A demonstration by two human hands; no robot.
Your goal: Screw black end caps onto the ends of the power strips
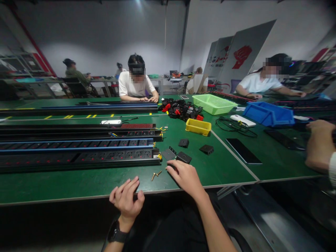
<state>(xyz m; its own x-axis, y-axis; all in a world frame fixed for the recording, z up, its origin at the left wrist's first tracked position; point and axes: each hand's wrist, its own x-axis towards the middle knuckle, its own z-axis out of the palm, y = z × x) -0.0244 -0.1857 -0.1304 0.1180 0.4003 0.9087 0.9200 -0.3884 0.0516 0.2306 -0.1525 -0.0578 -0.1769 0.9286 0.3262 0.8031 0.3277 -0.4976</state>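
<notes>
My left hand [127,197] rests at the table's front edge with its fingers loosely spread and nothing visible in it. Farther right, my right hand [186,178] reaches over the green tabletop, thumb and fingers apart. Its fingertips are beside a black end bracket [183,157]; whether they touch it I cannot tell. Between my hands lie brass-coloured screws [153,176]. A flat black bracket plate [168,154] lies at the end of the nearest black power strip [115,157]. Two more black brackets, one small [183,142] and one angled [207,149], sit beyond my right hand.
Several long strips, including a blue-edged one [78,144], cover the left side. Farther back are a black-and-red parts pile [181,108], a yellow bin [198,127], a green basket [214,104] and blue bins [269,113]. A phone [243,150] and a neighbour's hand [319,143] are rightward.
</notes>
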